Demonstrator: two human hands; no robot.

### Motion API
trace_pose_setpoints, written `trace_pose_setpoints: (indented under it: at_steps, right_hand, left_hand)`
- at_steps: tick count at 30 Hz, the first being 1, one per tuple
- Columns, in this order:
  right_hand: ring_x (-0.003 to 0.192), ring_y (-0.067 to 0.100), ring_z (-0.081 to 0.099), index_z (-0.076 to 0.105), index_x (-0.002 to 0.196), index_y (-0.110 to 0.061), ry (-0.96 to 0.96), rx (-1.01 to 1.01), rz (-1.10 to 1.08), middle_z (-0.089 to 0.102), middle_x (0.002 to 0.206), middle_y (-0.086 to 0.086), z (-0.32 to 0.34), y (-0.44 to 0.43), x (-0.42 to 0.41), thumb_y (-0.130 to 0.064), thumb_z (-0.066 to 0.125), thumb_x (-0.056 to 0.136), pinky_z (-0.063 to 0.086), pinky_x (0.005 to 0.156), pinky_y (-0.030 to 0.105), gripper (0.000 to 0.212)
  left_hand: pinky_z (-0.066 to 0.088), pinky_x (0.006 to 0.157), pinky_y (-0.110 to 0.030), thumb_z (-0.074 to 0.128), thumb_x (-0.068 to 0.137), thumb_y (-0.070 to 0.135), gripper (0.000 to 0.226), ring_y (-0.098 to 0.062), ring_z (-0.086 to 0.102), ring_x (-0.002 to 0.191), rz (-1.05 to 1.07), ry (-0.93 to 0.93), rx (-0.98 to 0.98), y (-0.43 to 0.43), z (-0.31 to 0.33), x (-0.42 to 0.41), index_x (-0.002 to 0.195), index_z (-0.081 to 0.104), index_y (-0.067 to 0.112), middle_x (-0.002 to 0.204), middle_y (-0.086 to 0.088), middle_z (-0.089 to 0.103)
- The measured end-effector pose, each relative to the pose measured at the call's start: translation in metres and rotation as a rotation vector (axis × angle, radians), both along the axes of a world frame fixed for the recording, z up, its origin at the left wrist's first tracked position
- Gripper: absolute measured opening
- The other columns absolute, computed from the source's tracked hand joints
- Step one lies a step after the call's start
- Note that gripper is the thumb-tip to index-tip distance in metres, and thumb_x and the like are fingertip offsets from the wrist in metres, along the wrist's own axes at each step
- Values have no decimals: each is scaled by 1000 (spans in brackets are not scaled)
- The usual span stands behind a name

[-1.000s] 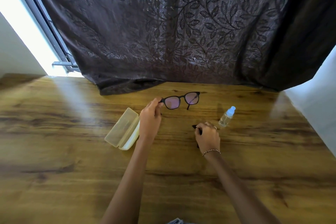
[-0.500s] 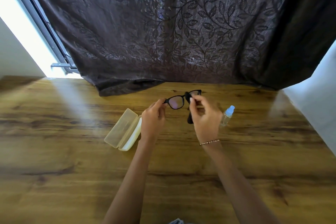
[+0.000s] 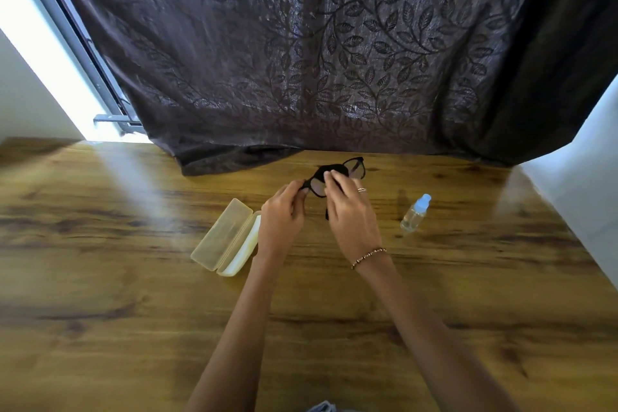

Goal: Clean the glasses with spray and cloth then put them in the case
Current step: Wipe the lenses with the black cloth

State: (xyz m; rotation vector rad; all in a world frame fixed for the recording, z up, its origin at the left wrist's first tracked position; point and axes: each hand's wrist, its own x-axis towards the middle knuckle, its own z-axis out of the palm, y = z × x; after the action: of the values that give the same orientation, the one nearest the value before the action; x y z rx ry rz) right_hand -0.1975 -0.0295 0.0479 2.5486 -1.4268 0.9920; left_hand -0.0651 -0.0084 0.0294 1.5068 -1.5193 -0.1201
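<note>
Single view: head-worn wide-angle, pitched forward and down over the brown wood-grain table [image 3: 133, 328]. Both forearms [image 3: 240, 328] enter from the bottom edge. The left hand [image 3: 282, 221] and right hand [image 3: 351, 221] sit mid-frame, fairly near the lens. The far table edge meets the dark brown leaf-patterned curtain [image 3: 301, 60], which fills the upper half. Bright window strip [image 3: 40, 53] top left, white wall [image 3: 585, 177] on the right.
</note>
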Motion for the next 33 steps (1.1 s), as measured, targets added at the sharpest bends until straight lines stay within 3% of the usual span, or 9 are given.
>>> trace_pose_setpoints:
  at_steps: [3, 8, 12, 16, 20, 25, 28, 30, 33]
  right_hand:
    - [113, 28, 57, 58, 125, 0, -67, 22, -45, 60, 124, 14, -2, 4, -1, 0, 58, 88, 45, 98, 31, 37]
    - [107, 27, 58, 63, 118, 0, -13, -32, 117, 63, 119, 12, -4, 6, -2, 14, 63, 76, 53, 89, 36, 44]
    - [114, 29, 56, 58, 125, 1, -37, 41, 34, 60, 125, 13, -10, 1, -1, 11, 60, 82, 50, 95, 38, 44]
    - [113, 30, 57, 58, 125, -2, -123, 95, -36, 61, 125, 12, -11, 10, -1, 7, 61, 84, 38, 100, 32, 43]
    - [109, 26, 58, 59, 124, 1, -74, 15, 104, 60, 125, 13, -5, 15, 3, 15, 64, 76, 51, 93, 33, 51]
    - [99, 28, 58, 54, 127, 4, -77, 62, -24, 59, 128, 15, -1, 7, 1, 14, 64, 77, 55, 85, 38, 52]
    - [93, 27, 60, 59, 123, 3, -52, 21, 57, 62, 125, 13, -2, 18, 6, 13, 66, 75, 57, 76, 33, 49]
    - [98, 29, 59, 56, 127, 2, -25, 13, 110, 58, 130, 12, 0, 16, 8, 17, 64, 74, 57, 77, 31, 55]
    - [98, 30, 57, 51, 131, 2, -59, 47, 11, 55, 134, 13, 4, 4, 5, 16, 62, 76, 56, 80, 34, 58]
  left_hand:
    - [45, 54, -22, 53, 95, 10, 11, -10, 56, 61, -9, 4, -5, 0, 1, 0, 99, 63, 5, 79, -3, 66]
    - [37, 57, -10, 53, 94, 7, 12, -3, 48, 61, -53, 9, 26, -1, 3, 1, 92, 64, 7, 75, 3, 59]
    - [34, 70, -12, 51, 96, 23, 20, -14, 48, 79, -114, 45, 96, -6, 4, 5, 89, 63, 9, 81, 2, 63]
    - [33, 67, -12, 49, 97, 21, 21, -8, 45, 77, -103, 246, 156, -6, 13, 3, 84, 60, 8, 77, 4, 57]
    - [36, 68, -15, 49, 97, 17, 19, -9, 48, 78, -97, 351, 174, -7, 17, 1, 87, 60, 7, 77, 10, 55]
    - [38, 73, -20, 48, 98, 21, 18, -9, 49, 82, -101, 409, 177, -5, 20, 1, 86, 60, 14, 80, 13, 56]
    - [40, 74, -31, 47, 98, 20, 17, -13, 48, 82, -122, 471, 207, -4, 18, 0, 88, 58, 11, 79, 9, 53]
    - [41, 74, -36, 47, 98, 18, 18, -15, 47, 80, -151, 515, 212, -3, 20, -1, 85, 58, 10, 76, 7, 52]
    - [40, 75, -29, 48, 98, 20, 21, -12, 49, 80, -140, 505, 167, -1, 22, 1, 81, 59, 17, 75, 13, 54]
